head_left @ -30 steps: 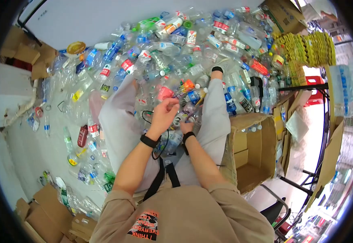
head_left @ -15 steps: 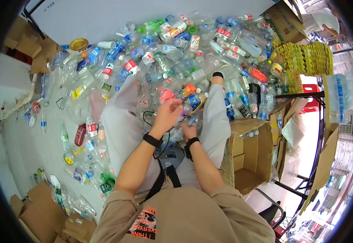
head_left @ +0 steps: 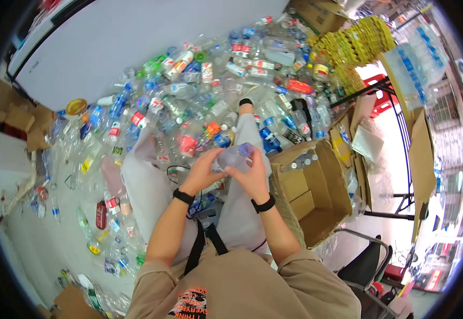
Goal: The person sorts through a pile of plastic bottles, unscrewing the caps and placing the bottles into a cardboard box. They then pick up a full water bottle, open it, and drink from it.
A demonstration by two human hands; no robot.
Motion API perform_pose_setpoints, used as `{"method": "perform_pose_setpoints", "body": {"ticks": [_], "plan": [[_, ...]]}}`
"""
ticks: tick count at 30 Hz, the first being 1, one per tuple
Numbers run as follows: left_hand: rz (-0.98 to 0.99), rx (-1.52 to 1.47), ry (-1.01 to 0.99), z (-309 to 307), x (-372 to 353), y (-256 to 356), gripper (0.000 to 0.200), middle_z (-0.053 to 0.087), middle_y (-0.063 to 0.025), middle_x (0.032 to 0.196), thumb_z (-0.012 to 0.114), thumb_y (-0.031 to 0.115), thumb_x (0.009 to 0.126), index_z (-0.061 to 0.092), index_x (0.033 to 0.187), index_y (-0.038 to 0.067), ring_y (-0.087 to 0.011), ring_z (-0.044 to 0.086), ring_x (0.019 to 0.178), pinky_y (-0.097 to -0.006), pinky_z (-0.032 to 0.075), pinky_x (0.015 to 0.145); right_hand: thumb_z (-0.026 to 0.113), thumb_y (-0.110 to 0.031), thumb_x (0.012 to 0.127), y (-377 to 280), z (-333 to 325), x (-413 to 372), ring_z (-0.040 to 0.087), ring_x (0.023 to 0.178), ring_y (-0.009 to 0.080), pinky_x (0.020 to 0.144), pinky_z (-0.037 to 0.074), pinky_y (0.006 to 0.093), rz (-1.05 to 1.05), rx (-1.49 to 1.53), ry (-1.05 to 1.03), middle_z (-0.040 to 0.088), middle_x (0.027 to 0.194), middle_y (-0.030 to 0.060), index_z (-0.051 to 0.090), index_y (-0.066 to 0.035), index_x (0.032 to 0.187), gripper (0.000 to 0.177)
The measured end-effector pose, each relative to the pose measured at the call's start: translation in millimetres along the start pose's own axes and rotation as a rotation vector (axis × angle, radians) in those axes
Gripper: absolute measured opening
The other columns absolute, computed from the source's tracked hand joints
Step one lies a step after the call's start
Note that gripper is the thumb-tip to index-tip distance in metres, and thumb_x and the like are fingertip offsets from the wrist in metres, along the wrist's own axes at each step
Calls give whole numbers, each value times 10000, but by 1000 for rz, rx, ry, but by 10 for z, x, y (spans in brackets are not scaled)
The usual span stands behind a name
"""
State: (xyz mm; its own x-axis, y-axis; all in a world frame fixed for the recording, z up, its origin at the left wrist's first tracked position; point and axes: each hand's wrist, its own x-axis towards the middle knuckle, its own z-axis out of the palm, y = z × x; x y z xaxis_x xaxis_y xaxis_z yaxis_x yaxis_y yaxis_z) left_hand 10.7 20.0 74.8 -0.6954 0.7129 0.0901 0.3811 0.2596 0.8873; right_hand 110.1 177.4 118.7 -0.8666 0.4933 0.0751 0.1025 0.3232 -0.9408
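Observation:
Between my two hands is a clear plastic bottle (head_left: 231,159) with a purple-blue cap (head_left: 246,149), held above my lap. My left hand (head_left: 204,169) is closed around the body of the bottle. Near the cap end, my right hand (head_left: 252,174) grips it with thumb and fingers. A bottle with a pink-red label (head_left: 188,144) lies just beyond my left hand. Bottles with blue labels (head_left: 222,140) rest in the pile past my fingers.
A large heap of plastic bottles (head_left: 181,87) covers the floor ahead and to the left. An open cardboard box (head_left: 316,204) stands by my right leg, with several small bottles at its edge. Yellow stacked trays (head_left: 356,42) and a chair (head_left: 367,260) are at the right.
My hands were apart, low among the bottles between my legs. Now they are together, holding the clear bottle up. The camera view has turned and shifted right.

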Motion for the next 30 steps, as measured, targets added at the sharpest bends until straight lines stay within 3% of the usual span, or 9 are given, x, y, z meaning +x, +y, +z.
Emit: {"method": "perform_pose_setpoints", "body": {"ticks": [2, 4, 6, 7, 12, 18, 21, 27, 30], "plan": [[7, -13, -18, 34, 16, 66, 686, 568, -164, 1277, 805, 204, 695, 521, 1301, 56, -342, 539, 1188, -409, 433, 1000, 843, -242, 693, -197, -185, -72, 547, 963, 197, 787, 468, 327, -39, -200, 74, 549, 1105, 98, 477, -25, 1284, 728], [8, -17, -68, 68, 5, 98, 671, 581, -158, 1251, 808, 175, 679, 533, 1279, 54, -345, 543, 1173, -411, 437, 989, 832, -267, 715, -266, -350, -123, 573, 817, 178, 705, 476, 305, -82, -229, 152, 573, 920, 90, 536, -28, 1224, 636], [78, 4, -121, 110, 17, 127, 670, 590, -152, 1230, 811, 148, 663, 539, 1267, 53, -345, 545, 1162, -410, 438, 983, 801, -254, 748, -319, -515, -181, 567, 632, 168, 585, 466, 307, 94, -216, -17, 556, 707, 68, 595, -61, 1150, 491], [95, 19, -152, 108, 22, 201, 674, 590, -151, 1232, 814, 136, 657, 539, 1267, 54, -341, 545, 1162, -408, 436, 986, 781, -247, 769, -290, -523, -204, 545, 514, 183, 511, 450, 320, -23, -242, 33, 516, 580, 61, 620, -94, 1093, 393], [148, 93, -164, 206, 37, 254, 735, 576, -160, 1249, 815, 97, 646, 511, 1313, 42, -347, 552, 1158, -394, 436, 988, 780, -232, 775, -362, -827, -324, 593, 554, 184, 535, 474, 311, 26, -229, 20, 584, 642, 82, 624, -88, 1044, 343], [67, 86, -101, 266, 42, 110, 755, 558, -174, 1261, 811, 65, 660, 482, 1339, 27, -336, 535, 1174, -395, 434, 996, 759, -181, 814, -179, -1849, -558, 548, 597, 66, 546, 458, 241, 64, -243, 657, 653, 750, 29, 633, -47, 1020, 277], [-19, 18, -109, 287, 76, 147, 709, 563, -173, 1241, 793, 43, 674, 496, 1318, 11, -328, 544, 1159, -393, 436, 988, 729, -144, 840, 21, -2415, -715, 436, 567, 54, 508, 384, 237, 157, -258, 860, 562, 656, -1, 602, -24, 955, 209], [-16, 72, -145, 357, 83, 95, 622, 573, -161, 1225, 749, 38, 711, 523, 1289, -5, -300, 558, 1132, -378, 432, 969, 699, -310, 818, 598, -2558, -830, 650, 691, 379, 613, 519, 444, 310, -718, 568, 667, 762, 182, 601, -71, 1019, 327], [-69, 60, -154, 403, 56, 6, 616, 578, -146, 1228, 752, 60, 724, 525, 1293, 3, -286, 562, 1126, -367, 434, 960, 697, -323, 790, 1190, -2280, -711, 666, 818, 380, 734, 538, 472, 441, -714, 299, 690, 842, 185, 642, -72, 1007, 337]]}}
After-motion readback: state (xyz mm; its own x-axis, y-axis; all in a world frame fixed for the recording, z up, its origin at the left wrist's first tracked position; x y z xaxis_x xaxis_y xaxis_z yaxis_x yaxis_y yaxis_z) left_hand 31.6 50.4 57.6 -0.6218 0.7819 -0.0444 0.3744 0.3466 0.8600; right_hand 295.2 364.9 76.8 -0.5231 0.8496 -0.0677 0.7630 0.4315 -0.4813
